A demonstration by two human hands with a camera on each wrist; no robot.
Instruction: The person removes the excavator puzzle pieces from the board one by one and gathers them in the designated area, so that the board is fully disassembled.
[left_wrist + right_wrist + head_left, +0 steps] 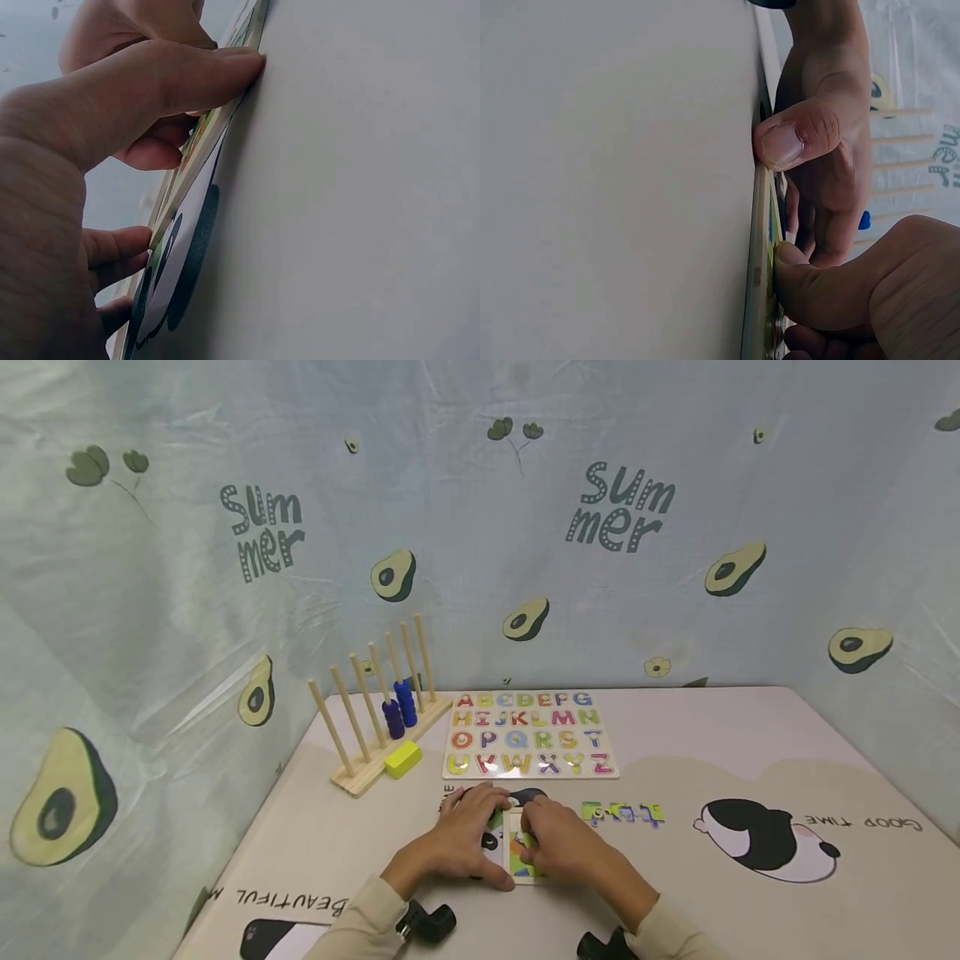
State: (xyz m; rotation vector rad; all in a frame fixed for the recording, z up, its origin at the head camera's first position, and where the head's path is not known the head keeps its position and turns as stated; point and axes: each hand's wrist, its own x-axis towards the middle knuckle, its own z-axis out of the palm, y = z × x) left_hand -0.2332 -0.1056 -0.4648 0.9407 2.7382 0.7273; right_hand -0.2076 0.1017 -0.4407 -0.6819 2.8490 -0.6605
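Observation:
A small wooden puzzle tray (pixel 507 847) with a colourful picture lies on the table between both hands. My left hand (pixel 471 837) holds it, fingers spread along its left side and thumb at the near corner; the left wrist view shows that thumb (pixel 232 71) against the edge. Over the picture, my right hand (pixel 566 847) has curled fingers and pinches at a puzzle piece, largely hidden by the hand. In the right wrist view its thumb (pixel 791 255) touches the picture surface. Several green, blue and yellow pieces (pixel 622 814) lie joined in a row to the right.
Behind the tray lies an alphabet board (pixel 530 735) with coloured letters. A wooden peg stand (pixel 360 775) with blue and purple beads is at the back left, a yellow block (pixel 402 760) beside it. A patterned curtain (pixel 450 527) hangs behind the table.

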